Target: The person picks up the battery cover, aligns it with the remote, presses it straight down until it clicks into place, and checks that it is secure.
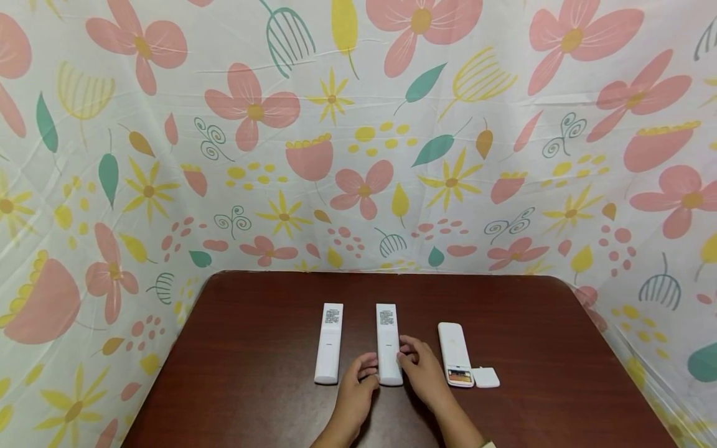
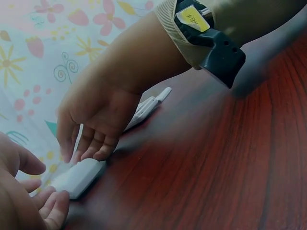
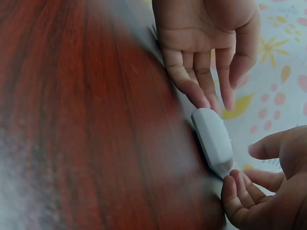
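Note:
A white remote control (image 1: 389,345) lies face down mid-table, its printed label at the far end. My left hand (image 1: 356,387) is at its near left side, fingertips against the edge. On the opposite side my right hand (image 1: 424,370) touches the remote with bent fingers. Both thumbs stand off the remote in the left wrist view, where the right hand (image 2: 103,112) reaches in from above and the left hand (image 2: 19,191) shows at lower left. From the right wrist, the remote's end (image 3: 212,139) sits between the left hand (image 3: 206,43) and the right hand (image 3: 268,187).
Left of the hands lies a similar white remote (image 1: 328,345), also face down. To the right, another white remote (image 1: 455,348) has its battery compartment uncovered, with a battery showing; its white cover (image 1: 486,377) lies beside it. A flower-patterned cloth (image 1: 358,186) hangs behind the dark wooden table (image 1: 252,373).

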Tool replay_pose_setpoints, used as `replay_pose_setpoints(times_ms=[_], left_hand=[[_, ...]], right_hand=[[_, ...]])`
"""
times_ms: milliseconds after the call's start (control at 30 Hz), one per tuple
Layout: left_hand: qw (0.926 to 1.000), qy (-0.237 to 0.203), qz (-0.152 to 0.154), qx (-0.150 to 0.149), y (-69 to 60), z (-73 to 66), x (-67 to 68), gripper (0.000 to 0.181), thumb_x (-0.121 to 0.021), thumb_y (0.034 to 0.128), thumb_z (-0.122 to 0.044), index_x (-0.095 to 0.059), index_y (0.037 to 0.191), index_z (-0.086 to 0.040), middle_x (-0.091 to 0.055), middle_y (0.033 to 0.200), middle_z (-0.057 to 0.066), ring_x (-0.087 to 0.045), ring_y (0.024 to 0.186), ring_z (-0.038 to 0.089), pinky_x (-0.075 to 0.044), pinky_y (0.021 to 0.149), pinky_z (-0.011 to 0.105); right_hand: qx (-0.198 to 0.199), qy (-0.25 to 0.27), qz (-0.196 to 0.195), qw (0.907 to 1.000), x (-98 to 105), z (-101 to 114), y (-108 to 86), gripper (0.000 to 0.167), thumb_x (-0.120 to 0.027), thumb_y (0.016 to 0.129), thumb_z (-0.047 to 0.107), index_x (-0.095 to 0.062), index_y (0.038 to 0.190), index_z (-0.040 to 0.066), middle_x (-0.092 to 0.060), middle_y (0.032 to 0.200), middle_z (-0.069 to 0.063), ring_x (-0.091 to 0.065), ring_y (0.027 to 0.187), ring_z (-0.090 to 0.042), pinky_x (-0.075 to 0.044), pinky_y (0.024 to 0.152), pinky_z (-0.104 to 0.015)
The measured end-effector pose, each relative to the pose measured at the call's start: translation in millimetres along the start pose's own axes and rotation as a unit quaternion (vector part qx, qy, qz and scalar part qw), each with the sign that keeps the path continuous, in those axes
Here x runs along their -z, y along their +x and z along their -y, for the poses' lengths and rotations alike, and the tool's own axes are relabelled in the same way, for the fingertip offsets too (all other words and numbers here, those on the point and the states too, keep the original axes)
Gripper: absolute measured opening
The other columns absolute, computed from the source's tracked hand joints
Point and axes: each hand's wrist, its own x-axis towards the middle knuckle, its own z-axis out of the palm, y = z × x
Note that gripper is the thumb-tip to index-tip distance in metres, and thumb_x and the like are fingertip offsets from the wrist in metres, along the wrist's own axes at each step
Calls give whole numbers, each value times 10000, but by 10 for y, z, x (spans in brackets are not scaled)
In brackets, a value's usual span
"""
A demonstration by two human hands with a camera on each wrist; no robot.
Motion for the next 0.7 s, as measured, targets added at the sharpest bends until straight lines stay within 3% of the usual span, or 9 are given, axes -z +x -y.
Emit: replay_pose_setpoints(times_ms=[233,400,533,700], left_hand=[[9998,-172,-68,0,5,-60,-14,398,-584,864,9,-621,1260,27,-673,1172,182,-594,959,144,-502,752,161],[9993,-356,89,-34,13,-109,-39,359,-598,905,-3,-622,1262,34,-689,1108,187,-582,867,94,-497,739,162],[9988,-402,260,-35,22,-139,-58,374,-595,910,-7,-621,1281,29,-690,1131,189,-599,907,114,-519,754,191],[9971,-558,502,-103,23,-157,-87,380,-560,928,12,-601,1302,66,-670,1206,242,-652,1071,247,-581,824,247]], right_hand=[[188,161,-197,9995,41,55,-39,275,-639,958,87,-684,1229,77,-659,1111,-89,-603,917,-109,-507,812,-186],[289,225,-273,9990,80,95,-68,238,-646,960,90,-705,1190,90,-671,1124,-87,-630,926,-105,-523,830,-189],[272,296,-277,9988,110,110,-92,235,-647,964,92,-705,1191,89,-664,1137,-95,-640,929,-106,-527,812,-187],[229,405,-350,9983,155,116,-121,243,-657,952,79,-702,1190,84,-667,1131,-92,-633,923,-88,-526,802,-186]])
